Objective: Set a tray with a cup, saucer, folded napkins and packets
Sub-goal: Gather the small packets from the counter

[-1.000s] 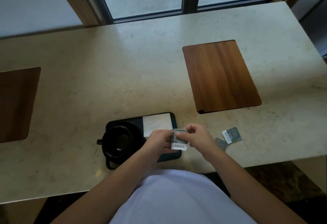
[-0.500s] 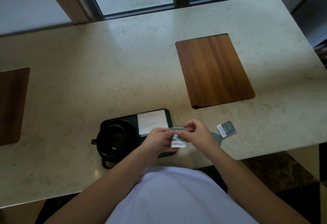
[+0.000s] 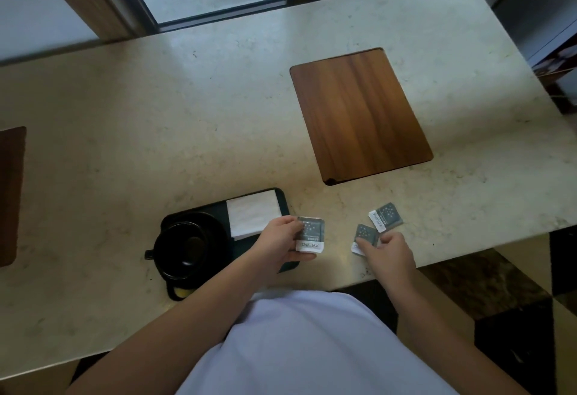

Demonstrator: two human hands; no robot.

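One dark tray (image 3: pixel 282 198) lies at the near edge of the cream stone table (image 3: pixel 156 120). On it sit one black cup (image 3: pixel 184 246) on one black saucer (image 3: pixel 215 226) at the left end, and one white folded napkin (image 3: pixel 254 213) at the far right corner; whether that napkin is a single sheet or a small stack cannot be told.

Three grey packets with white label strips are in view. The left hand (image 3: pixel 281 243) holds one packet (image 3: pixel 310 234) in its grip, thumb under it and fingers curled over its left edge, just above the tray's right end. The second packet (image 3: pixel 366 235) lies flat on the table to the right of the tray; the right hand (image 3: pixel 387 254) reaches to it, its forefinger (image 3: pixel 362 242) touching the near end, the other fingers loosely bent and holding nothing. The third packet (image 3: pixel 385 216) lies just beyond and to the right of the second, close beside it and untouched.

Two wooden boards are set into the table: one board (image 3: pixel 359 113) to the far right of the tray, and one at the left edge (image 3: pixel 11 191), only partly in view.
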